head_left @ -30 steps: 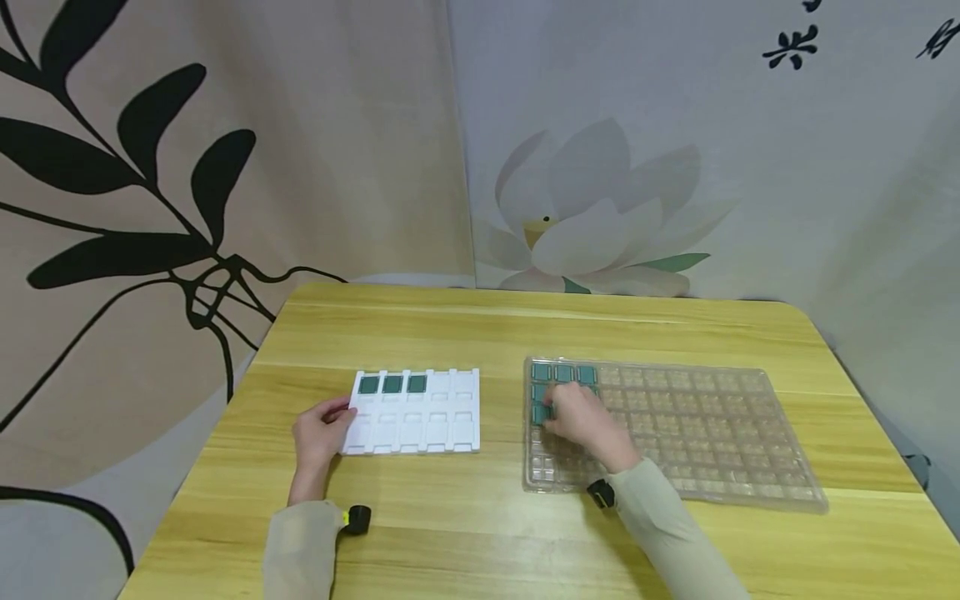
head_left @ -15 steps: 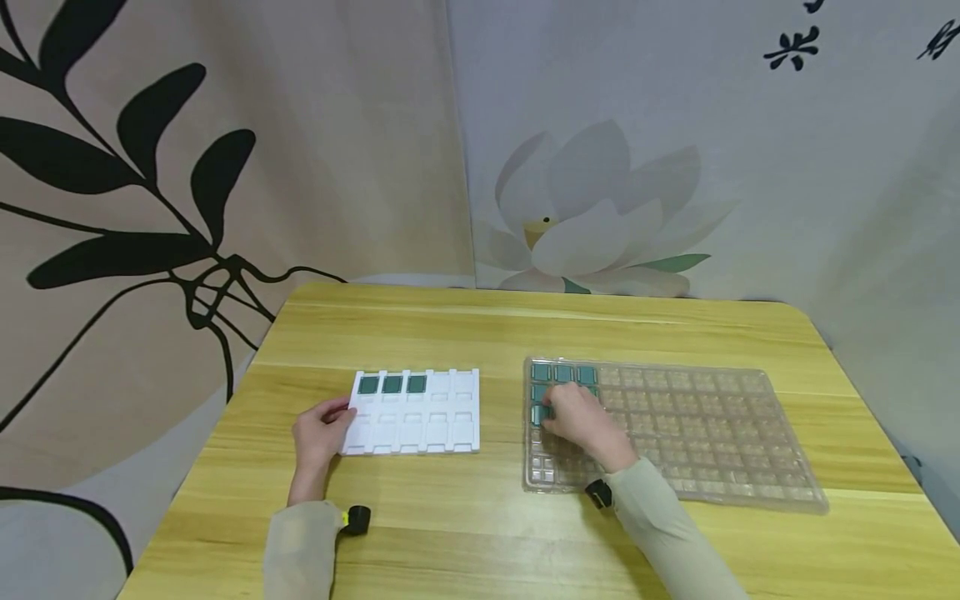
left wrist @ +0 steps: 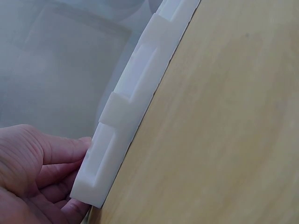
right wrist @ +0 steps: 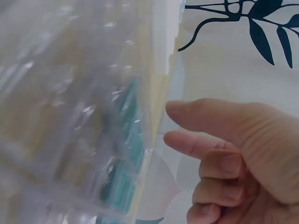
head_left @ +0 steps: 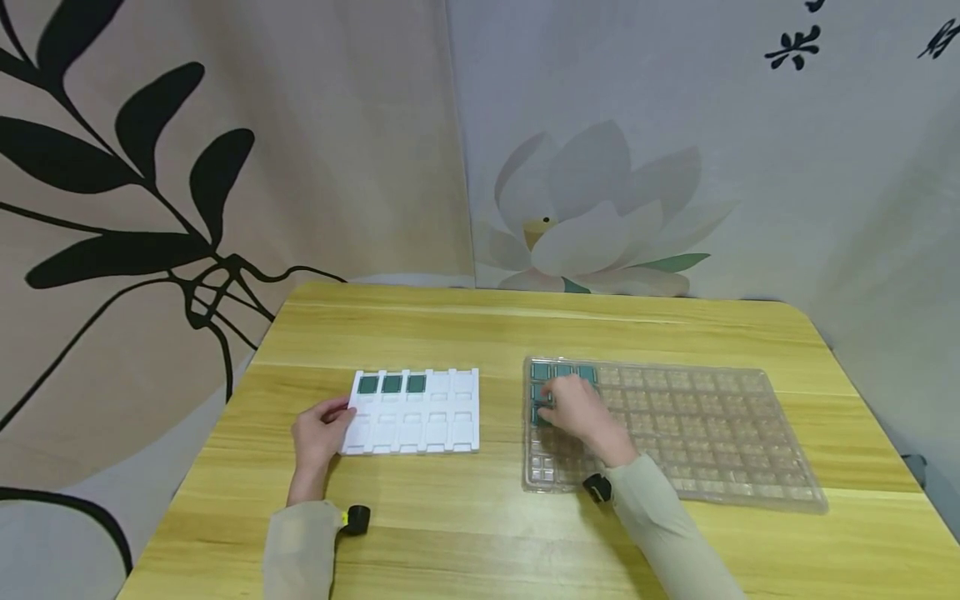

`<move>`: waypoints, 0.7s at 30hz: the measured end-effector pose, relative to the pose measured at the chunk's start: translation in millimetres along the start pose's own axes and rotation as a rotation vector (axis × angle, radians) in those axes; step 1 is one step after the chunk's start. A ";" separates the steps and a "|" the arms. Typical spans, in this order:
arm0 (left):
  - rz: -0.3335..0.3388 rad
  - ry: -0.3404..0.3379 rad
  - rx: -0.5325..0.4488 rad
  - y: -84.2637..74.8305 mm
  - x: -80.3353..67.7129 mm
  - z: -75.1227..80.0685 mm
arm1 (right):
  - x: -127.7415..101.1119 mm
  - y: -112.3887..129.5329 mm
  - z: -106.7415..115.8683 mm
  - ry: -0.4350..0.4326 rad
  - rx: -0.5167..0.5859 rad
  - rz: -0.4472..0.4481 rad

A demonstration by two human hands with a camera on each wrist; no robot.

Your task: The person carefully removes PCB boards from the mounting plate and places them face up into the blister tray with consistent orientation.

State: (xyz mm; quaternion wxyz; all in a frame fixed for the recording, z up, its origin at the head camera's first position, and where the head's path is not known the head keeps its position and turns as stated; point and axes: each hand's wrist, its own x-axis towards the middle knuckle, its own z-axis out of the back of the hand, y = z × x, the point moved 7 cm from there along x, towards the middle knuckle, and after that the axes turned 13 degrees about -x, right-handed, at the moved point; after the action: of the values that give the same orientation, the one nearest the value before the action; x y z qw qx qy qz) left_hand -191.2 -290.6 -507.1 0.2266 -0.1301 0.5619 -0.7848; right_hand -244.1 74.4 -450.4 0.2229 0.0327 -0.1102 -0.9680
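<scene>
Green chips [head_left: 542, 392] sit in the far-left pockets of the clear tray [head_left: 705, 433], right under our right hand [head_left: 577, 410]. Its fingers [right wrist: 196, 142] are loosely curled over them; whether they pinch a chip, we cannot tell. Our left hand [head_left: 318, 433] grips the near-left corner of the white tray [head_left: 427, 425], fingers [left wrist: 60, 149] clamped on its edge, on the worktop [head_left: 465, 333].
</scene>
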 end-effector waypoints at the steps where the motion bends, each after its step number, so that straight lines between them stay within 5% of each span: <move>1: 0.001 0.001 0.003 0.3 0.1 0.0 | 1.5 0.8 1.1 -0.006 0.004 0.003; 21: -0.014 -0.009 -0.001 -3.7 -0.7 1.0 | 42.7 50.8 0.1 -0.041 0.091 0.096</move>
State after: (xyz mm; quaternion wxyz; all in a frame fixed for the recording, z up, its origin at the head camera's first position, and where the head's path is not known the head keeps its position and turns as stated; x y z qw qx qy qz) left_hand -190.9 -290.1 -503.2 0.2236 -0.1376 0.5605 -0.7854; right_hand -261.0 11.2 -439.4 0.2653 0.0177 -0.1602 -0.9506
